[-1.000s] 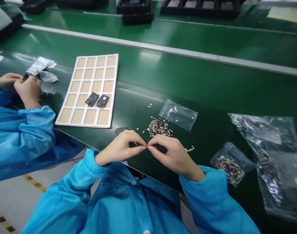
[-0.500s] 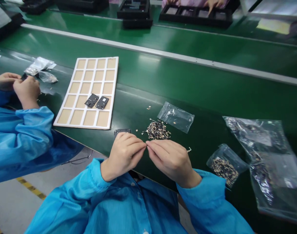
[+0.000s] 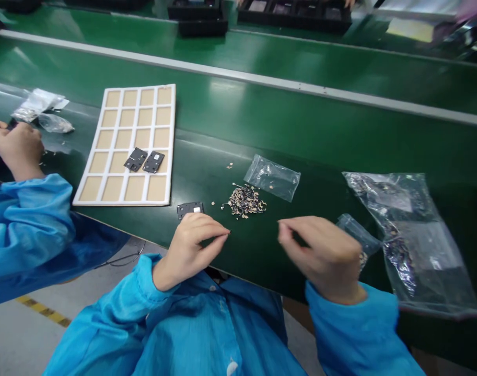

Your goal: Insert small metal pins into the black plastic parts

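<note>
My left hand [image 3: 193,245] is in a pinch, a tiny dark piece [image 3: 230,231] just showing at its fingertips. Beside its knuckles lies a black flat part [image 3: 190,210] with a white patch, partly covered by the hand. My right hand [image 3: 320,253], slightly blurred, is held apart to the right with thumb and forefinger pressed together; whatever they may hold is too small to make out. Just beyond the two hands is a loose heap of tiny black and tan pieces [image 3: 246,201]. A clear zip bag [image 3: 272,177] lies behind the heap.
A white-framed tray [image 3: 123,203] with tan cells carries two black flat parts [image 3: 153,162]. On the right are a small zip bag [image 3: 358,232], partly behind my right hand, and a large clear bag [image 3: 426,245]. A co-worker's hand [image 3: 21,149] works at left. Black trays [image 3: 293,18] stand across.
My hands, touching at the fingertips before, have separated; the right one moved off to the right. The view has shifted a little, and the black part by my left hand shows more.
</note>
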`<move>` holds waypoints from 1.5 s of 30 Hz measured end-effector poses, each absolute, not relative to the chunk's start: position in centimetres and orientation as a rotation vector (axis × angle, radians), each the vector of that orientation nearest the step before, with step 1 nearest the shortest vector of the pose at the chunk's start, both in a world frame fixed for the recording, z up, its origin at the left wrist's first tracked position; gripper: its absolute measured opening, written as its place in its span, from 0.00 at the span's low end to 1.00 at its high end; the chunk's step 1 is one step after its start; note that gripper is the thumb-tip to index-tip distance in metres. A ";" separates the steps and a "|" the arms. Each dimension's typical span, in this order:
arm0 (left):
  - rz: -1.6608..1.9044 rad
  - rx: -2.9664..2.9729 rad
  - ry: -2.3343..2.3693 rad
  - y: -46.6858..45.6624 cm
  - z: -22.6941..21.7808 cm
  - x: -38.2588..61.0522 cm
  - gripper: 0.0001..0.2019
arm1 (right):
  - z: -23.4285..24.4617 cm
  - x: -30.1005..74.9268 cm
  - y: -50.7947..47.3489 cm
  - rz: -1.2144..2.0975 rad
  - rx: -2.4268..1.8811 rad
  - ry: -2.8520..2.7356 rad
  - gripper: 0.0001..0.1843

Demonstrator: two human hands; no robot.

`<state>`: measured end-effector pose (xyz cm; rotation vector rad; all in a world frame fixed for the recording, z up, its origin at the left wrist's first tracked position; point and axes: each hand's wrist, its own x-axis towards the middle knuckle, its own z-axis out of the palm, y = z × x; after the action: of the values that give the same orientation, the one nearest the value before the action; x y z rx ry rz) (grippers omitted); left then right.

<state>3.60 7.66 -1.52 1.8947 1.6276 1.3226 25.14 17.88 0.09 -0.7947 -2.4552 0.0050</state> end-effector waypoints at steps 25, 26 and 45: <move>1.189 1.636 1.477 7.2 -1.2 3.0 0.05 | 0.7 21.1 15.6 1.232 -0.766 -2.022 0.07; 1.187 1.618 1.471 7.2 -1.2 3.0 0.05 | 0.7 21.1 15.6 1.235 -0.768 -2.023 0.07; 1.047 1.774 1.511 7.7 -0.4 2.8 0.05 | 0.1 22.5 16.7 1.327 -0.577 -2.166 0.12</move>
<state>2.83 7.72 -0.43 1.7738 1.5115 1.0473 22.48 16.73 0.09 -0.5773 -2.1659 1.3274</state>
